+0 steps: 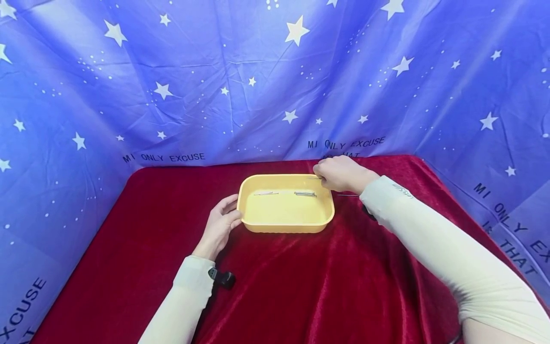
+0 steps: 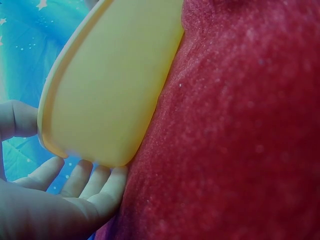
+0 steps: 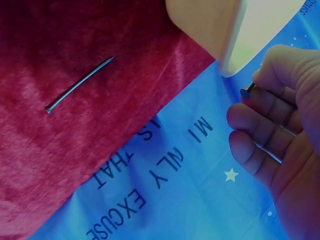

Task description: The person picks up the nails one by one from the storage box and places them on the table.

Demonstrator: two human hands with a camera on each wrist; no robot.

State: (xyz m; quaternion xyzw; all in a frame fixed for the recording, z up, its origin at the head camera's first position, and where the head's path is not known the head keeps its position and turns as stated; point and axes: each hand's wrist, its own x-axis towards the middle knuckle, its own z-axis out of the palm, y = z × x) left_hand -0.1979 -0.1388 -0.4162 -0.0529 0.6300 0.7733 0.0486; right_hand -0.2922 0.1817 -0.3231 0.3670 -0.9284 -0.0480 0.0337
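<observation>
A yellow rectangular tray [image 1: 285, 224] stands on the red cloth with several metal nails [image 1: 305, 194] lying inside in two groups. At its left end my left hand [image 1: 221, 224] holds the wall, thumb at the rim [image 2: 41, 117] and fingertips [image 2: 116, 175] against the outside. Over the tray's far right corner, my right hand [image 1: 345, 174] pinches a nail between thumb and forefinger; the nail's head [image 3: 245, 93] sticks out and its other fingers are loosely bent. Another nail [image 3: 80, 85] lies on the cloth right of the tray, partly behind the right wrist in the head view.
Red velvet cloth [image 1: 279, 286] covers the table, with soft folds near the front. Blue star-printed curtains [image 1: 240, 119] hang close behind the table and along both sides. A black wrist camera [image 1: 225, 279] juts from the left wrist.
</observation>
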